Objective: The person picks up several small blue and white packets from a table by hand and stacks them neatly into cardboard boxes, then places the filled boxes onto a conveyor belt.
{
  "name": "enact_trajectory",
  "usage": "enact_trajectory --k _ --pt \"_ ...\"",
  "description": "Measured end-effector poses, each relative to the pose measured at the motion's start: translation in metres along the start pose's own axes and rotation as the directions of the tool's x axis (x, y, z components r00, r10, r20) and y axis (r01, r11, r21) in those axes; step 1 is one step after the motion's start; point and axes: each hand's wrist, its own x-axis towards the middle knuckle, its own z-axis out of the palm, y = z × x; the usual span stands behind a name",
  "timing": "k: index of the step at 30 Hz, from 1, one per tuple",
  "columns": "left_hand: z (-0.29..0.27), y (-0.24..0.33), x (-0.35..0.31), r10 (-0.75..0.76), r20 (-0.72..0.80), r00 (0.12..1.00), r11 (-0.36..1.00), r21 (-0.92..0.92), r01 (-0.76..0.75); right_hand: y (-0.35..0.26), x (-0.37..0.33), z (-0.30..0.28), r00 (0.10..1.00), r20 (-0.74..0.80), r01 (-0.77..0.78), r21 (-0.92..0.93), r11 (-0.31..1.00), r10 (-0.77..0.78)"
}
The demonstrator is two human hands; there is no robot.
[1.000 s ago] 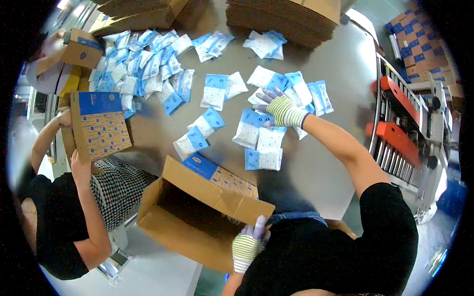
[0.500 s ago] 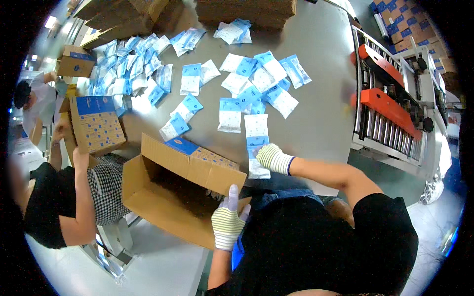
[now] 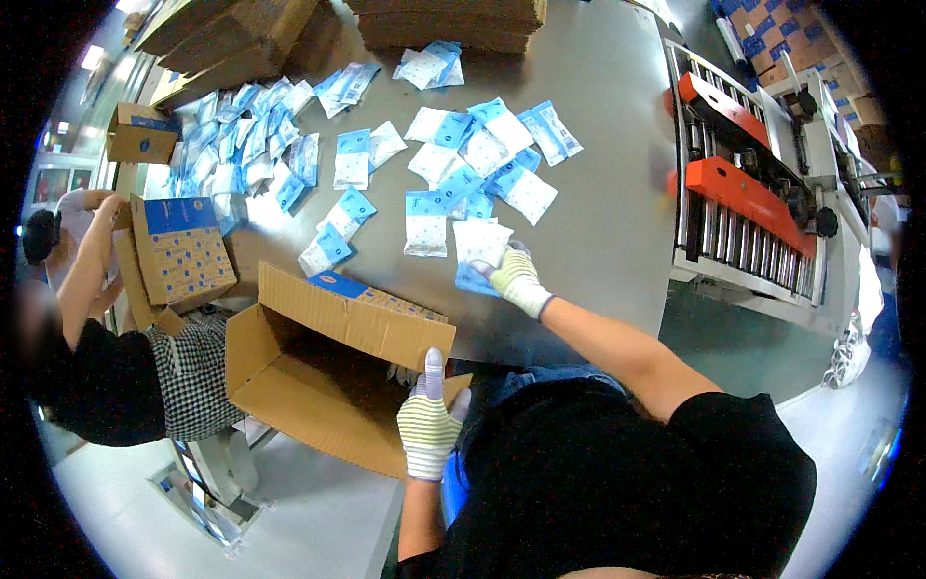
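The bench [image 3: 598,212] is strewn with blue-printed packets [image 3: 426,234]. A blue-labelled carton [image 3: 357,319] is gripped by the left hand [image 3: 428,425], one packet [image 3: 479,238] by the right hand [image 3: 518,278].

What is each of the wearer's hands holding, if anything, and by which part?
The left hand holds the open cardboard carton by its right end. The right hand touches a white-and-blue packet at its right edge; whether it grips is unclear.
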Motion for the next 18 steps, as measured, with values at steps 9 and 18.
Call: enact_trajectory --k 9,18 --pt "0.002 -0.007 -0.002 0.094 -0.039 0.995 0.996 0.01 -0.094 -0.032 0.029 -0.036 0.89 0.388 0.364 -0.287 0.886 -0.24" --pt "-0.013 0.003 0.007 -0.018 -0.018 1.0 0.997 -0.074 0.016 -0.027 0.067 -0.084 0.836 0.533 0.227 -0.128 0.966 -0.126"
